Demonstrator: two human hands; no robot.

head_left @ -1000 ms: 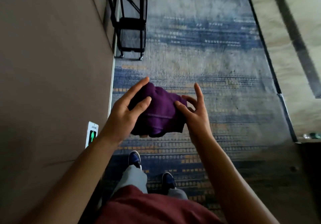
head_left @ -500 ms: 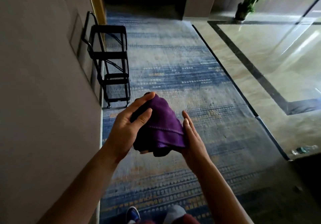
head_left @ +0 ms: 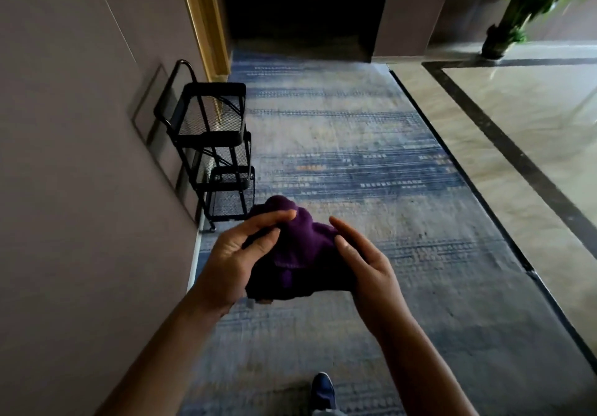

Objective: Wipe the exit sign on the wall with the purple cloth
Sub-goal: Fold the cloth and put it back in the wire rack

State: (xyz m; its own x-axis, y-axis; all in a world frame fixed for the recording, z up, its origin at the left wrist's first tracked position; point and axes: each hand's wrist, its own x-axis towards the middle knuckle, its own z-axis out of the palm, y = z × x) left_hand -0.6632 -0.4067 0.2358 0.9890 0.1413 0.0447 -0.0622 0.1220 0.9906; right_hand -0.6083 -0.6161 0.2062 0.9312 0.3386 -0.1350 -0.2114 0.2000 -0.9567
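Observation:
The purple cloth [head_left: 298,254] is bunched between both hands at chest height over the carpet. My left hand [head_left: 237,254] grips its left side, thumb and fingers wrapped over the top fold. My right hand [head_left: 363,262] cups the right side, fingers pressed flat against the cloth. The exit sign is out of this view. The grey wall [head_left: 80,173] runs along my left.
A black wire-mesh trolley [head_left: 214,151] stands against the wall just ahead on the left. Blue patterned carpet [head_left: 355,173] stretches forward to a dark doorway [head_left: 303,2]. Polished stone floor [head_left: 533,125] and a potted plant [head_left: 517,12] lie to the right. One shoe [head_left: 323,390] shows below.
The view has tilted up and forward, so the low wall sign seen a second ago has left the frame. Both hands still hold the cloth, now nearer the trolley.

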